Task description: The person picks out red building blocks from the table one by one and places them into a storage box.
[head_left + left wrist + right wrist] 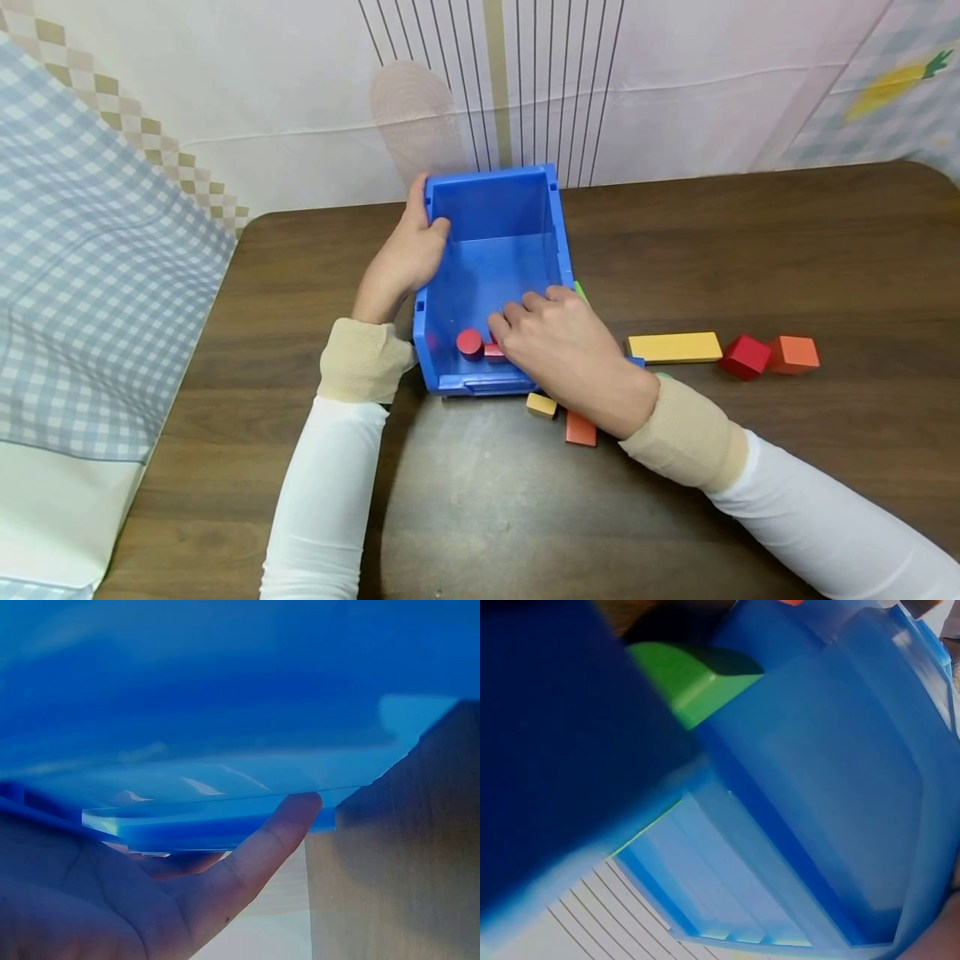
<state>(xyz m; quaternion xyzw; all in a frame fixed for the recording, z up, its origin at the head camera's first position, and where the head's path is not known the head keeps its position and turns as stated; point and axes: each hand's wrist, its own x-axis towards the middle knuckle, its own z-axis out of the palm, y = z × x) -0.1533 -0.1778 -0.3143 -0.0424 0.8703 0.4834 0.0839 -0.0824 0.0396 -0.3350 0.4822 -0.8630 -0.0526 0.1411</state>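
A blue plastic bin (495, 267) stands tilted up at the far side of the table. My left hand (408, 254) grips its left wall, with the thumb over the rim; the left wrist view shows a finger (277, 840) against the blue plastic. My right hand (562, 346) reaches over the right wall into the near end of the bin, its fingers bent down. By those fingertips are a red cylinder (469, 343) and a red block (493, 353), partly covered by the hand. I cannot tell whether the right fingers pinch anything.
Right of the bin lie a long yellow block (673, 347), a red block (746, 357) and an orange block (795, 355). A small yellow block (541, 406) and an orange-red block (581, 428) lie before it. A green block (705, 679) sits beside its right wall.
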